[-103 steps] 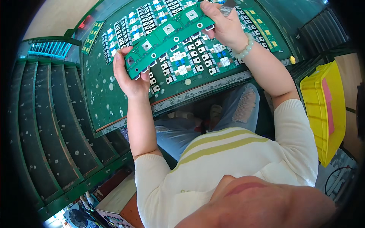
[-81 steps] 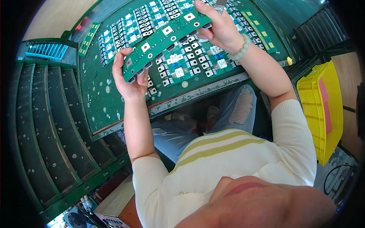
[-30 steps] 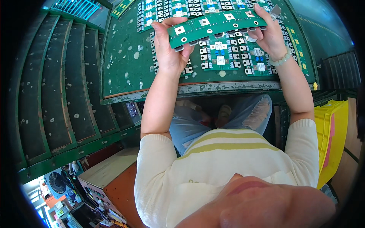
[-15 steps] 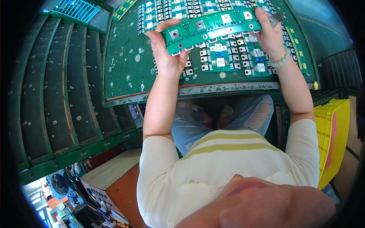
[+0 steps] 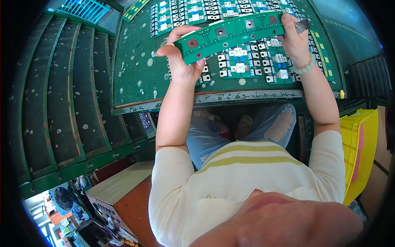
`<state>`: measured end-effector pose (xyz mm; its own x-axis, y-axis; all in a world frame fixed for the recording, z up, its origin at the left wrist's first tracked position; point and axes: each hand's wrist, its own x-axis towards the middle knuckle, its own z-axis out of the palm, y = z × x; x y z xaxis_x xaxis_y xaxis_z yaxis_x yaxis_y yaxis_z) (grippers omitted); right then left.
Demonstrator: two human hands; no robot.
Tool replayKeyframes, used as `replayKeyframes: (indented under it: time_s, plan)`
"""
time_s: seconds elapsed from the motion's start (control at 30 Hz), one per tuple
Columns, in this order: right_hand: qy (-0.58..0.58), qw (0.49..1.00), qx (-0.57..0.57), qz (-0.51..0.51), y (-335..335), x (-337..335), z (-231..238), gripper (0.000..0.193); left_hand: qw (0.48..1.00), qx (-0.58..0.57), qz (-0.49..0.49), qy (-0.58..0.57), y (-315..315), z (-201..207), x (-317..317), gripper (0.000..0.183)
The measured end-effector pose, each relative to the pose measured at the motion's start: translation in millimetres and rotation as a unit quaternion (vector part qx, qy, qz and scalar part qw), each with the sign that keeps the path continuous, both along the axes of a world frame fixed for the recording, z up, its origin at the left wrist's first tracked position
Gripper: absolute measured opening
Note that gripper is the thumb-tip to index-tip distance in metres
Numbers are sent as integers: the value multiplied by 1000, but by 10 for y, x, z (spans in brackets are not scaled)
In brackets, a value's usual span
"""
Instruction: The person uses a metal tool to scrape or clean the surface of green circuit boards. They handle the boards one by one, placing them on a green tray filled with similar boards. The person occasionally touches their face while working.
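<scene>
A long green circuit board (image 5: 236, 36) is held up above the bench, tilted so its face with square metal pads and ringed holes shows. At its left end my left hand (image 5: 180, 53) grips the edge, fingers behind and thumb sticking out to the left. My right hand (image 5: 294, 41) pinches the other end, its thumb at the top corner. A flat dark-grey metal blade (image 5: 302, 26) juts out past the right thumb; its other end is hidden in that hand. Below the held board lie populated circuit boards (image 5: 240, 68) with black components, blue parts and white labels.
The green, paint-spotted bench top (image 5: 135, 78) has a worn metal front edge (image 5: 247, 96). Narrow green boards (image 5: 323, 53) lie along its right side. Left of it stands a dark green slatted rack (image 5: 53, 94). A yellow bin (image 5: 362, 144) is at my right.
The held circuit board has tilted slightly, so the glare has left its face and most pads look darker. Both hands keep their grip and have shifted a little.
</scene>
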<state>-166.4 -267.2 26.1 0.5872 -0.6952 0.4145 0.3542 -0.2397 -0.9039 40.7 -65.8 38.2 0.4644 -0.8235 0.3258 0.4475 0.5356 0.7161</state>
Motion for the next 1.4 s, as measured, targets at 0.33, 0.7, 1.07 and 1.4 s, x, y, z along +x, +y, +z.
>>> replayKeyframes:
  time_s: [0.33, 0.7, 1.07, 1.4]
  plan:
    - [-33, 999, -19, 14, 19, 29, -26, 35, 997, -60, -26, -26, -23, -19, -5, 93]
    - [152, 971, -81, -166, -174, -32, -239, 36, 990, 67, 79, -91, -93, -61, -37, 93]
    - [178, 975, -95, -91, -191, 85, -73, 31, 985, 87, 110, -105, 151, -88, -51, 38]
    - [180, 881, -437, 27, -386, 252, -511, 31, 949, 110, 252, -156, 548, -371, -86, 36]
